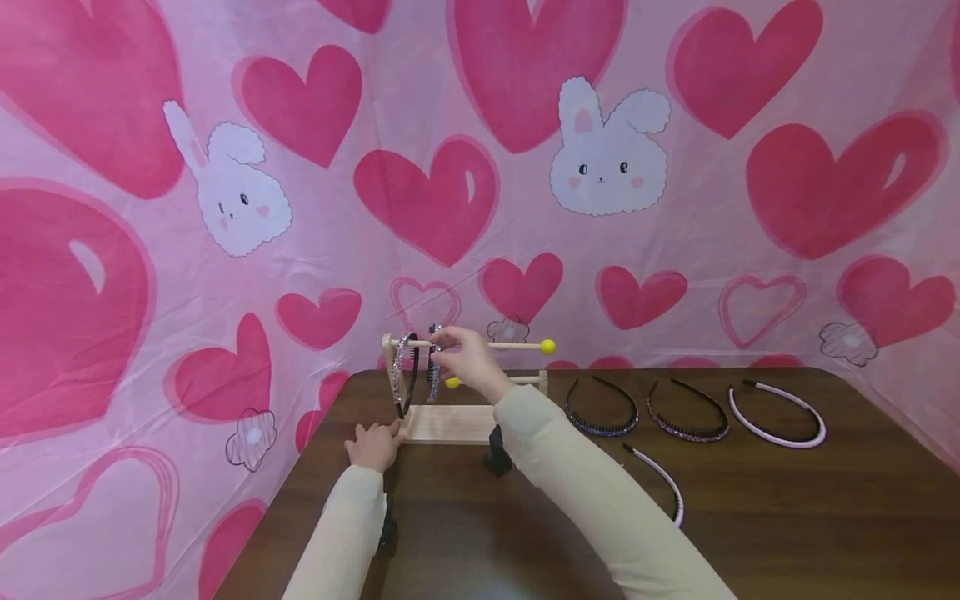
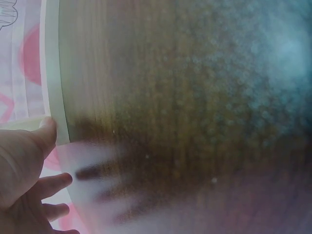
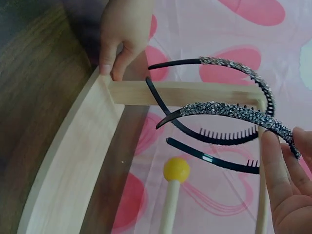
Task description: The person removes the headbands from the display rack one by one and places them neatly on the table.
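My right hand (image 1: 467, 358) pinches a headband (image 3: 219, 111) covered in silver sparkles, with black teeth underneath. It hangs at the upper rod of a wooden rack (image 1: 442, 423). Closer to the rack's upright, another sparkly black headband (image 3: 234, 63) hangs on the same rod, apart from the held one. My left hand (image 1: 371, 447) rests at the left end of the rack's base, fingers spread on the dark table. In the left wrist view, the thumb (image 2: 48, 134) touches the pale wood edge.
Yellow balls cap the upper rod (image 1: 548, 347) and the lower rod (image 3: 176, 169). On the table's right side lie several headbands: two dark glittery ones (image 1: 606, 432), a white-and-black one (image 1: 780, 442) and a pale one (image 1: 671, 483) partly behind my right sleeve. A pink heart-patterned cloth hangs behind.
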`<act>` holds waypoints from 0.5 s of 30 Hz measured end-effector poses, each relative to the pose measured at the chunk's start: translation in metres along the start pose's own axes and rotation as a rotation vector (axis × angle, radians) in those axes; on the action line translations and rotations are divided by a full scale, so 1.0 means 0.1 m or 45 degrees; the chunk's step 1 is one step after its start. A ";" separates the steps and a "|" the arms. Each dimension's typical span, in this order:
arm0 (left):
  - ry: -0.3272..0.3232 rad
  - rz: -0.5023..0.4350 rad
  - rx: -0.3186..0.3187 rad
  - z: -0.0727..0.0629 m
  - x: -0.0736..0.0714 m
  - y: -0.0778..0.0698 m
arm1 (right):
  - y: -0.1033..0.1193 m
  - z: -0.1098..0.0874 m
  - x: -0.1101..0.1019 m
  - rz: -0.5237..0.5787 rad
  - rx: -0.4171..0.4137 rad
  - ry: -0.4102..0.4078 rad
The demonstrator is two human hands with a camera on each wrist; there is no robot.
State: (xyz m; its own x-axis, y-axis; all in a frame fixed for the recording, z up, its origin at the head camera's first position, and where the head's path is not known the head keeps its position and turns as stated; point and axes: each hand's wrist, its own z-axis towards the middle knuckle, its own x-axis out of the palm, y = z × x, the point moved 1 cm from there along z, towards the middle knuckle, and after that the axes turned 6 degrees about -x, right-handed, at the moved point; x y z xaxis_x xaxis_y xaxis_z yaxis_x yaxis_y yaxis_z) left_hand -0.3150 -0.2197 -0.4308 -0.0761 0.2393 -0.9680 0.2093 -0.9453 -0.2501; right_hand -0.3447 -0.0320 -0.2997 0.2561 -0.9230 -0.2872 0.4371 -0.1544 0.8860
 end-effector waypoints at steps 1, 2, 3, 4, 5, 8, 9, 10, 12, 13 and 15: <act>0.001 0.001 0.001 0.00 0.00 0.00 | 0.00 0.00 -0.02 0.010 0.000 0.002; 0.005 -0.001 0.000 0.00 0.00 0.00 | 0.01 -0.01 -0.04 0.015 0.001 0.005; 0.008 -0.004 0.000 0.00 0.00 0.00 | 0.02 -0.01 -0.06 0.019 -0.005 0.008; 0.008 -0.005 -0.001 0.00 0.00 0.00 | 0.03 -0.01 -0.09 0.020 -0.004 0.010; 0.008 -0.004 0.000 0.00 0.00 0.00 | 0.03 -0.02 -0.11 0.024 -0.005 0.015; -0.002 0.001 0.005 -0.01 -0.01 0.00 | 0.07 -0.03 -0.18 0.034 -0.001 0.021; -0.007 0.004 0.009 -0.01 -0.01 0.00 | 0.09 -0.04 -0.20 0.046 -0.001 0.022; -0.011 0.007 0.012 -0.02 -0.01 0.00 | 0.10 -0.05 -0.23 0.052 0.000 0.023; -0.015 0.010 0.016 -0.03 -0.02 0.00 | 0.13 -0.06 -0.28 0.069 -0.016 0.020; -0.014 0.009 0.015 -0.03 -0.02 -0.01 | 0.15 -0.07 -0.31 0.072 -0.026 0.019; -0.012 0.008 0.014 -0.03 -0.02 -0.01 | 0.18 -0.10 -0.36 0.074 -0.052 0.015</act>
State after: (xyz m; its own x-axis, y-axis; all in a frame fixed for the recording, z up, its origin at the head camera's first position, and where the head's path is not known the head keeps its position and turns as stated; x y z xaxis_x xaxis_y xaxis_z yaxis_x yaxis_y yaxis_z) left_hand -0.3119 -0.2180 -0.4285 -0.0843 0.2312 -0.9692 0.1990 -0.9492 -0.2438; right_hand -0.3378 0.0022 -0.2772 0.2921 -0.9258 -0.2400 0.4560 -0.0858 0.8858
